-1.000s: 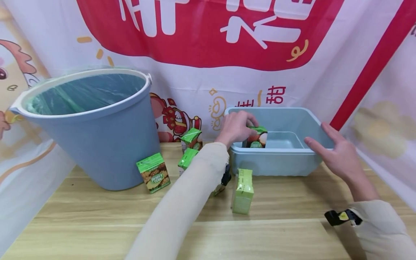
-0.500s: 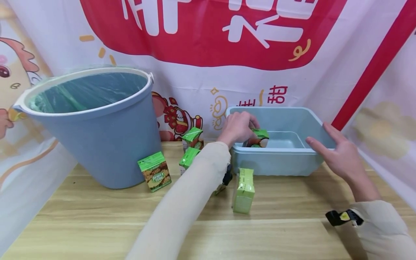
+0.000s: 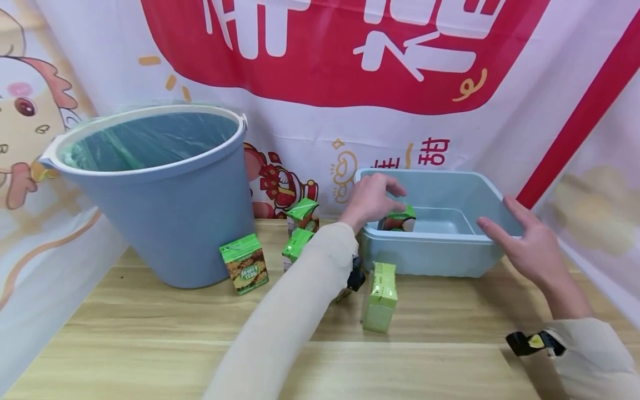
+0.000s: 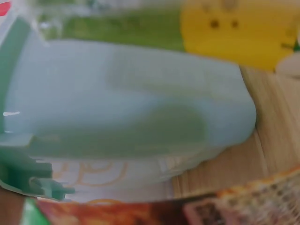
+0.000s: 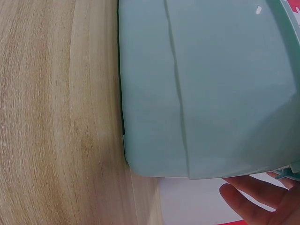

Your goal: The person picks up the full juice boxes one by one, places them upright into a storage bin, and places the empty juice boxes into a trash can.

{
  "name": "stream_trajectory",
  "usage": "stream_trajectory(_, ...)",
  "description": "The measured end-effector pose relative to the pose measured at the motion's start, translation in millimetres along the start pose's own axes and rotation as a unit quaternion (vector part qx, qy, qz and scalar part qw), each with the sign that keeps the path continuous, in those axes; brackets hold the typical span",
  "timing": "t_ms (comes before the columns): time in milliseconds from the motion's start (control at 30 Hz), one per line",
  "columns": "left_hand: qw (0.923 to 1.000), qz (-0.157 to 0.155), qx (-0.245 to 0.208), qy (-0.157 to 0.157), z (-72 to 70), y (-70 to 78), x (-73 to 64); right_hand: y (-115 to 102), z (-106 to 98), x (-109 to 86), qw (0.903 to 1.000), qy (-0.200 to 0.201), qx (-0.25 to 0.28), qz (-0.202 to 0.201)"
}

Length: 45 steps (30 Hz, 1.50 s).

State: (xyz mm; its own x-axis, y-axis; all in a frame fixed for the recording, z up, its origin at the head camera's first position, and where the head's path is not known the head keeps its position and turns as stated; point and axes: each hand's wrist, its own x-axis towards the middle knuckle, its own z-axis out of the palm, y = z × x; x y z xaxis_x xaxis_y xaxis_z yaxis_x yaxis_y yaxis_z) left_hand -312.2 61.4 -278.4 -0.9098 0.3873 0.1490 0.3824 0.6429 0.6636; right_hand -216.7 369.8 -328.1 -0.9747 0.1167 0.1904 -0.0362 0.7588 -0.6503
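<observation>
Small green-topped, dark brown cardboard box: just under your left hand, inside the pale blue plastic tub.
Left hand: loose, fingers spread.
Right hand: straight-fingered, at the tub's right end.
Pale green cardboard box: nearer you than your left hand.

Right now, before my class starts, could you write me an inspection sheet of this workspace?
Surface: pale wood-grain table.
Job's things: dark-fronted carton inside the blue bin; light-green carton in front of it.
Clutter: three green-topped cartons near the lined bucket.
Hands: left hand over the dark-fronted carton, contact unclear; right hand outstretched at the bin's right end.
Cables: nothing seen.
Surroundings: printed cloth behind the table.
</observation>
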Motion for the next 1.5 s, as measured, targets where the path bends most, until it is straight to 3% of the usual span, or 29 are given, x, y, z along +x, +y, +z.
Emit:
stream_trajectory(233,0.9943,0.009,-0.105,0.015,-5.4,0.6,-5.7,2.2,1.3,0.0,1.0,0.0,-0.002,-0.001)
stream_trajectory(433,0.9854,-0.011,-0.168,0.025,-14.3,8.2,-15.1,2.0,0.9,0.2,1.0,-0.003,-0.002,-0.003)
stream_trajectory(967,0.9778,-0.021,-0.205,0.04,-39.0,23.2,-53.9,4.2,4.2,-4.3,1.0,0.002,0.002,0.008)
stream_trajectory(1233,0.9751,0.004,-0.207,0.081,-52.5,8.5,-77.6,2.5,0.6,-2.9,1.0,-0.002,-0.009,0.003)
stream_trajectory(1500,0.9711,0.005,-0.198,0.133,-64.6,-16.4,-108.1,1.1,-0.1,-0.8,0.9999,-0.008,-0.008,0.01)
